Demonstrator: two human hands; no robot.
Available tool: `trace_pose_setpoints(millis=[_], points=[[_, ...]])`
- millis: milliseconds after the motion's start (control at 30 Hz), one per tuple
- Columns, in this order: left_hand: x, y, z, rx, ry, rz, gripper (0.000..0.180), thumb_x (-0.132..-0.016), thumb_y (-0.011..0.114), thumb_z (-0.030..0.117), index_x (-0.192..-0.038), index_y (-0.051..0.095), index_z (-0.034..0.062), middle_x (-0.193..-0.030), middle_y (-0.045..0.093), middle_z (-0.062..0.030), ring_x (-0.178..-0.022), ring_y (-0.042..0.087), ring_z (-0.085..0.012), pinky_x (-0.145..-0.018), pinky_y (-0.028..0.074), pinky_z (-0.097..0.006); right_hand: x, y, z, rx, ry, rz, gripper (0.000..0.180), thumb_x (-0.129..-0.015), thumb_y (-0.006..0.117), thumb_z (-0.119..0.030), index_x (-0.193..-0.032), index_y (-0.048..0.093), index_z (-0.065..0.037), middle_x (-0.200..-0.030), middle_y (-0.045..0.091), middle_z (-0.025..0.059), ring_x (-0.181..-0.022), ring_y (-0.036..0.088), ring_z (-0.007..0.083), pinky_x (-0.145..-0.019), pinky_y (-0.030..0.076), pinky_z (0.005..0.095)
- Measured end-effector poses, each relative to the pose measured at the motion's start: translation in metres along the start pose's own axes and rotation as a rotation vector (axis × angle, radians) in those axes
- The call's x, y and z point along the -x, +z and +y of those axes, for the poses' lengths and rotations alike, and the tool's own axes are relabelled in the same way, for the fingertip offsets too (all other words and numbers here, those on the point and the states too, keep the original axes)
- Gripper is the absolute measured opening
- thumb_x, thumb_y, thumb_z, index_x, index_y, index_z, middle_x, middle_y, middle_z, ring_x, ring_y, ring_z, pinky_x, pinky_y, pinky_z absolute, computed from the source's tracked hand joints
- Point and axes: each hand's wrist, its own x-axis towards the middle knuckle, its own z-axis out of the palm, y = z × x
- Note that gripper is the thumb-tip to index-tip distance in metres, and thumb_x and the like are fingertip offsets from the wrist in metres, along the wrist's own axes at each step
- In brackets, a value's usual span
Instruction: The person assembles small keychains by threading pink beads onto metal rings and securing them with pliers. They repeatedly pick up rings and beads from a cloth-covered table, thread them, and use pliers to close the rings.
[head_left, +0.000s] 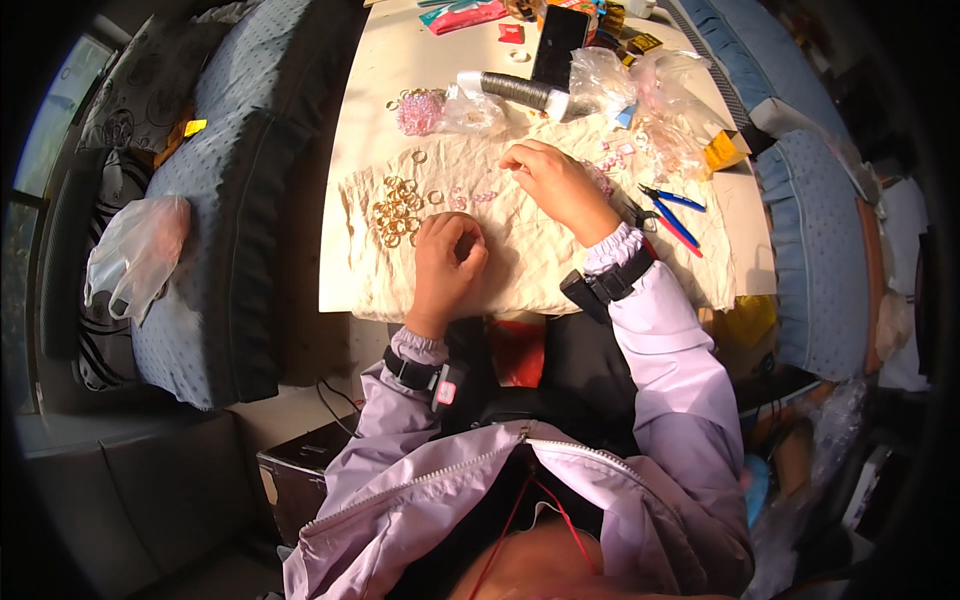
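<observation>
My left hand (446,268) rests on the cream cloth (375,285), its fingers curled round to the thumb. Anything in that pinch is too small or hidden to make out. Just beyond it lies a pile of gold-coloured rings (398,205), with a few single rings apart from it. To the right, my right hand (556,182) is over the cloth with its fingertips drawn together, pointing left; I cannot make out what they hold. Between the hands are small pink beads (484,197). More pink beads (603,178) lie partly hidden beyond my right wrist.
Pliers with blue and red handles (675,212) lie right of my right forearm. Farther back are a spool of dark wire (516,90), a pink bead bundle (420,113), a black phone (560,48) and clear plastic bags (603,78). Blue padded seats (222,240) flank the table.
</observation>
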Motion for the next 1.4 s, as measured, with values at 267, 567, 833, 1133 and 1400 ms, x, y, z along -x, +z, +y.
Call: trace_pose_setpoints(millis=[267,567,833,1133,1400], points=[[0.0,-0.001,0.0,0.041,-0.014,-0.001,0.011,-0.081,0.073,0.01,-0.089,0.067,0.0058,-0.092,0.068,-0.0089,-0.091,0.061,-0.0327,-0.087,0.049,-0.044,-0.026,0.039,0.01,0.032,0.041,-0.068,0.013,-0.098,0.072,-0.012,-0.108,0.068,-0.005,-0.105,0.071,0.0158,-0.1,0.072,0.0393,-0.086,0.057,0.0465],[0.0,-0.001,0.002,0.035,0.003,0.023,0.011,-0.082,0.073,0.01,-0.089,0.067,0.0048,-0.09,0.067,-0.0107,-0.09,0.061,-0.034,-0.085,0.049,-0.045,-0.048,0.035,0.006,-0.101,0.105,0.113,0.013,-0.101,0.065,-0.008,-0.111,0.07,-0.002,-0.111,0.076,0.021,-0.101,0.074,0.0421,-0.088,0.059,0.0484],[0.0,0.001,0.0,0.041,0.0,0.031,0.01,-0.083,0.073,0.009,-0.09,0.067,0.0057,-0.09,0.067,-0.011,-0.092,0.061,-0.0346,-0.086,0.048,-0.045,0.069,-0.048,-0.024,-0.2,0.325,0.309,0.014,-0.103,0.069,-0.001,-0.116,0.074,-0.002,-0.107,0.079,0.0076,-0.091,0.073,0.0144,-0.081,0.057,0.0292],[0.003,0.002,-0.017,-0.025,0.045,-0.004,0.009,-0.087,0.074,0.007,-0.095,0.069,0.0047,-0.094,0.07,-0.0114,-0.094,0.063,-0.0338,-0.088,0.05,-0.044,0.252,-0.156,-0.046,-0.296,0.764,0.695,0.017,-0.108,0.062,0.0,-0.124,0.07,0.002,-0.109,0.072,0.0016,-0.097,0.065,0.0065,-0.087,0.052,0.0232],[-0.005,-0.001,-0.05,0.058,-0.009,-0.144,0.009,-0.101,0.068,0.007,-0.102,0.068,-0.0026,-0.1,0.067,-0.0144,-0.096,0.061,-0.0312,-0.092,0.049,-0.043,0.446,-0.263,-0.165,-0.117,0.83,0.957,0.023,-0.111,0.065,-0.014,-0.129,0.069,0.0,-0.112,0.073,0.0029,-0.096,0.065,0.008,-0.082,0.052,0.024]])
